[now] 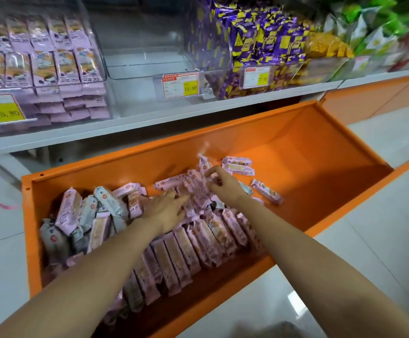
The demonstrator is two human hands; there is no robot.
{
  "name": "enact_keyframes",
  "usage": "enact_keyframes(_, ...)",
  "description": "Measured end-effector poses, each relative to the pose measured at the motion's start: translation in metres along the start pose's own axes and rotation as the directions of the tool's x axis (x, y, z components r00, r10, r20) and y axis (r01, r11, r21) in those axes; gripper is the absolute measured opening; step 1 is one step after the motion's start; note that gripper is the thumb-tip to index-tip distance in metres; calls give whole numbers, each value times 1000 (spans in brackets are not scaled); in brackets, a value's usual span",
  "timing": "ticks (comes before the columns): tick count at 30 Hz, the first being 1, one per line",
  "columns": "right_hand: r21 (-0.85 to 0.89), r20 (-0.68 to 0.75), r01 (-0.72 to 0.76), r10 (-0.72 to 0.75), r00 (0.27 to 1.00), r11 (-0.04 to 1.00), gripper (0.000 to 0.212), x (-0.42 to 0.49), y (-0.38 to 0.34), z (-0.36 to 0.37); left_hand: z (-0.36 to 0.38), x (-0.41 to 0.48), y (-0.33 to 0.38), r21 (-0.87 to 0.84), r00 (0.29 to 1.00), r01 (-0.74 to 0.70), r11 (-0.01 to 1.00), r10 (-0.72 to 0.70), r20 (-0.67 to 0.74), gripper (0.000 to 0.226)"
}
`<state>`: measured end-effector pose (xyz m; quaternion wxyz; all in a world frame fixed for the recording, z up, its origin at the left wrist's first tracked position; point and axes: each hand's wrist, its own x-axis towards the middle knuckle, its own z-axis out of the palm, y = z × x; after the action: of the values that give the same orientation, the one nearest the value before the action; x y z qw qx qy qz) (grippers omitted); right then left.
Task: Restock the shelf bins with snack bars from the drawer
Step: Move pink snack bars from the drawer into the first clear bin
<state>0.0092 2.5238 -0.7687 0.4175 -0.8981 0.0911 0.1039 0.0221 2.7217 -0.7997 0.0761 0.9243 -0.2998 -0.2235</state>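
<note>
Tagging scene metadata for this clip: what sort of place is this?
Most likely a retail shop, a grocery or snack store aisle. Clear shelf bins hold packaged snacks, price tags reading 15.80 hang on their fronts, and an orange drawer of snack bars is pulled out below.

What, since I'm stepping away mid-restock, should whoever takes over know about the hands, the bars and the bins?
Left hand: fingers fairly straight, resting on the pink snack bars in the orange drawer.
Right hand: fingers curled, pinching bars from the loose pile farther back.
Done: left bin is stocked with pink packs.
Left: middle clear bin looks empty; many bars are in the drawer, and none is lifted out yet.
</note>
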Motion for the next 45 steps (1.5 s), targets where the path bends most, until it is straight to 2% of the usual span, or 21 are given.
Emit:
enact_keyframes(3,-15,47,-27,28,999,1000,15,0,13,-10,9,25,17,-36,999,-2,999,4,52,52)
enact_keyframes(9,4,95,-51,51,994,999,20,1,22,-19,18,44,32,-109,987,106,988,-92,129,57)
enact_keyframes(14,43,114,-56,51,992,997,20,1,26,-16,8,41,36,-176,981,183,967,-169,94,57)
enact_keyframes(20,108,103,-41,30,994,993,14,3,20,-11,6,30,23,-327,967,231,916,-254,-31,32)
enact_keyframes(24,141,107,-30,15,994,990,15,2,8,-1,-2,14,9,-430,914,299,852,-385,-127,43)
enact_keyframes(27,218,109,-47,23,994,975,17,-3,-6,9,-8,4,-2,-617,864,312,723,-486,-132,37)
enact_keyframes(29,299,108,-75,44,993,951,25,-7,-16,18,-12,-1,-11,-812,833,281,512,-550,-58,32)
enact_keyframes(31,386,105,-121,87,991,915,39,-9,-26,29,-17,-10,-20,-940,827,228,253,-561,49,40)
enact_keyframes(33,462,106,-163,128,986,872,49,-10,-37,40,-19,-21,-30,-980,840,195,45,-523,143,42)
enact_keyframes(35,537,137,-184,130,982,823,46,-16,-51,50,-25,-34,-37,-979,852,183,-92,-483,205,34)
enact_keyframes(37,593,150,-178,110,983,785,35,-24,-66,59,-30,-46,-42,-976,851,160,-148,-481,212,29)
enact_keyframes(39,621,146,-175,107,983,764,36,-29,-79,71,-35,-59,-47,-974,857,155,-165,-469,216,30)
enact_keyframes(42,645,135,-159,94,986,747,48,-35,-98,88,-39,-75,-55,-981,857,143,-133,-478,190,29)
enact_keyframes(45,655,91,-113,70,993,747,39,-46,-114,96,-48,-89,-51,-993,848,107,-53,-516,119,20)
